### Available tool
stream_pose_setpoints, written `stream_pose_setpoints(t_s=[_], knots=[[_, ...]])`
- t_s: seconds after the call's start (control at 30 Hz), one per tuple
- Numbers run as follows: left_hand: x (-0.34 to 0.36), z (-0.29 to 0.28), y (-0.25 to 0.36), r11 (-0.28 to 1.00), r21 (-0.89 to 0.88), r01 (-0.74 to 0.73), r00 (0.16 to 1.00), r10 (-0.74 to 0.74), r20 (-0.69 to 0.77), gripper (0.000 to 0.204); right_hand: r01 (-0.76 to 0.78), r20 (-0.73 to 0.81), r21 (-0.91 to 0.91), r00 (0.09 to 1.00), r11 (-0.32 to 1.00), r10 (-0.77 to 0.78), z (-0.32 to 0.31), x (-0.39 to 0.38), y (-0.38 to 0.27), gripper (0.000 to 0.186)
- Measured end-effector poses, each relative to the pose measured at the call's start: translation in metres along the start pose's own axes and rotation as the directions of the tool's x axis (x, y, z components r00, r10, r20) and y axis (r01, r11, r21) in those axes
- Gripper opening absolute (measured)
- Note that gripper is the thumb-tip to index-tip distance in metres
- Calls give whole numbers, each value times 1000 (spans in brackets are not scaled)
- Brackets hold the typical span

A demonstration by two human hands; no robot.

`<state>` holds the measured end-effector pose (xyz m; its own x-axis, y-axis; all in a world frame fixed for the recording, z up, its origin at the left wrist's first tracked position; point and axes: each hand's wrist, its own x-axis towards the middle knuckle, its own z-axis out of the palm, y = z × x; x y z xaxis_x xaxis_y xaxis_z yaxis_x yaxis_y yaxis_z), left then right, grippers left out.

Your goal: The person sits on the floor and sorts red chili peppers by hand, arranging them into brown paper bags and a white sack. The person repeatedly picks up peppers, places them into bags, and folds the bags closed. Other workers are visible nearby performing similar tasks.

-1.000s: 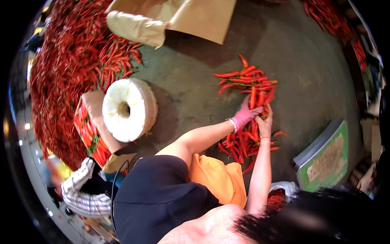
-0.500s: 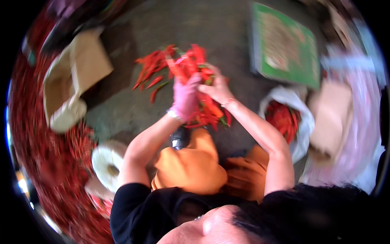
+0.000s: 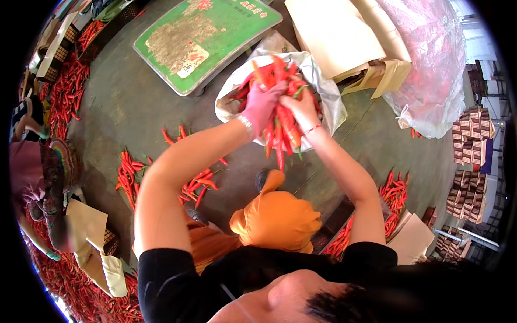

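Observation:
Both my hands clasp a bunch of long red chili peppers (image 3: 284, 129) over the mouth of a white sack (image 3: 227, 103). My left hand (image 3: 263, 106), in a pink glove, wraps the bunch from its left side. From the right, my bare right hand (image 3: 302, 110) closes round it, with a thin bracelet at the wrist. Some peppers point up past my fingers, while others hang down over the sack's near rim. More red peppers lie inside the sack; my hands partly hide them.
A green platform (image 3: 237, 35) stands beyond the sack, beside brown paper (image 3: 331, 40) and pinkish see-through plastic (image 3: 425, 70). Loose peppers (image 3: 202, 185) lie on the floor near my left arm. Another person (image 3: 32, 169) is at the far left, by a large pepper pile. Crates (image 3: 474, 134) are stacked at right.
My hands have carried the bunch of chili peppers from the floor pile rightward to above the white sack. The view has turned right, bringing the sack and green platform toward the middle.

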<state>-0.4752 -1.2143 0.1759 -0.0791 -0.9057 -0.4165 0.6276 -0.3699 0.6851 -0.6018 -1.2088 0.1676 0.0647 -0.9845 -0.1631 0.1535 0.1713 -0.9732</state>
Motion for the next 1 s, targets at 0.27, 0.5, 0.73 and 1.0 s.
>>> stream_pose_setpoints(t_s=[0.27,0.5,0.73,1.0], knots=[[36,-20,-24,356,883,-308,903,-183,388,75,-12,179,-756,958,654,224,-202,78,53,90],[-56,-157,98,274,935,-224,966,190,176,45,139,142,-860,989,490,-31,-120,68,-42,48],[-97,-254,51,666,744,43,948,208,-241,34,223,255,-863,967,453,12,-84,301,32,33],[-121,-245,12,719,657,227,953,-25,-302,36,-89,53,-959,876,269,480,-108,397,140,46]])
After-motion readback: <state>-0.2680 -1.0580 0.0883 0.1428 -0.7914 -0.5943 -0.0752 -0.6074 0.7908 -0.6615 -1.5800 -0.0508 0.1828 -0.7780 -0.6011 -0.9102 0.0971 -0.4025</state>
